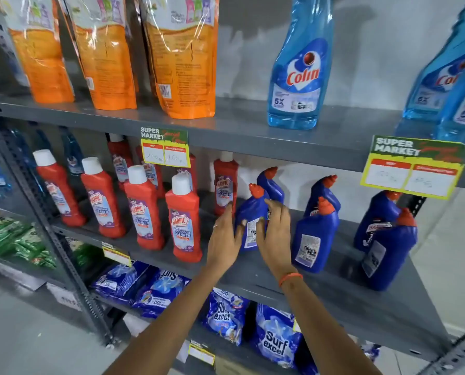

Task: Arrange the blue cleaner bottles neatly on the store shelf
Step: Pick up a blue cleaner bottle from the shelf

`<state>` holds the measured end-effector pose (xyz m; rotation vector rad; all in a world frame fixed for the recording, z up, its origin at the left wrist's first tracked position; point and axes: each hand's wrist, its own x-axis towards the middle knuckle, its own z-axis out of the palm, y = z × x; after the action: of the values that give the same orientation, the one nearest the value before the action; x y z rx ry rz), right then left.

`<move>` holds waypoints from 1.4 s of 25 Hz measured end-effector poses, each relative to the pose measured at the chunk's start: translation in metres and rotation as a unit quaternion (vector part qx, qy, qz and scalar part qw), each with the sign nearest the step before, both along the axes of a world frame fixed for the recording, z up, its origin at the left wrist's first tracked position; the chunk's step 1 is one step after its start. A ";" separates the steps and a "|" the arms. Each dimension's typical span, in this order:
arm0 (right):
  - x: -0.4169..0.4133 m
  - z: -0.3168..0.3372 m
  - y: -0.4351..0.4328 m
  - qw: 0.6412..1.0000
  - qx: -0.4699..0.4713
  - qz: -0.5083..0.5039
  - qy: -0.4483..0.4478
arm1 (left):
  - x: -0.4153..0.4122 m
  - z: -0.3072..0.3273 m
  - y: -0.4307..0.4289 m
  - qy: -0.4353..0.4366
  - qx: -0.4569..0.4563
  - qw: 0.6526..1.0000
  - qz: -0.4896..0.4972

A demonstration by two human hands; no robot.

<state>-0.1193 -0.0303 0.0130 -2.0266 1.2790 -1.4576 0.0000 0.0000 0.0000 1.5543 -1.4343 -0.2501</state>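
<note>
Several dark blue cleaner bottles with orange caps stand on the grey middle shelf (334,293). My left hand (224,239) and my right hand (273,234) clasp one blue bottle (248,209) from both sides, thumbs on its front label. It stands upright on the shelf. A second blue bottle (273,185) stands right behind it. Further right are a pair (316,234) and, near the shelf's right end, another pair (388,255); these show their back labels and lean a little.
Red Harpic bottles (184,223) with white caps fill the shelf's left half, close to my left hand. Light blue Colin bottles (296,77) and orange pouches (182,63) stand on the shelf above. Price tags (412,169) hang from its edge. Surf Excel packs (276,339) lie below.
</note>
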 end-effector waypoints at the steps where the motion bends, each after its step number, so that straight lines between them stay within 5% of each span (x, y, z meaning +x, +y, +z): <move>1: 0.007 -0.013 -0.012 0.998 0.066 -0.005 0.024 | 0.008 -0.007 -0.012 0.026 0.024 0.999 -0.015; 5: 0.020 -0.057 -0.046 0.958 0.284 0.002 0.038 | 0.028 -0.028 -0.047 0.078 0.105 0.989 -0.067; 12: 0.014 -0.083 -0.074 0.917 0.377 0.068 -0.114 | 0.032 -0.033 -0.086 0.220 0.115 0.959 -0.134; 20: -0.003 -0.085 -0.076 0.898 0.386 0.140 -0.156 | 0.033 -0.023 -0.091 0.371 0.097 0.904 -0.189; 25: 0.017 -0.088 -0.063 0.939 0.321 0.023 -0.124 | -0.012 -0.013 -0.093 0.298 0.082 0.945 -0.106; 29: 0.019 -0.104 -0.051 0.962 0.261 0.038 -0.073 | -0.007 -0.013 -0.096 0.270 0.018 0.963 -0.014; 35: 0.000 -0.109 -0.073 0.930 0.319 0.150 -0.105 | 0.027 -0.014 -0.101 0.333 0.032 0.935 -0.120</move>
<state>-0.1193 -0.1030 -0.0963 -1.5009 1.1006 -0.9228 0.0274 -0.1012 -0.0141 1.1686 -1.0667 -0.8884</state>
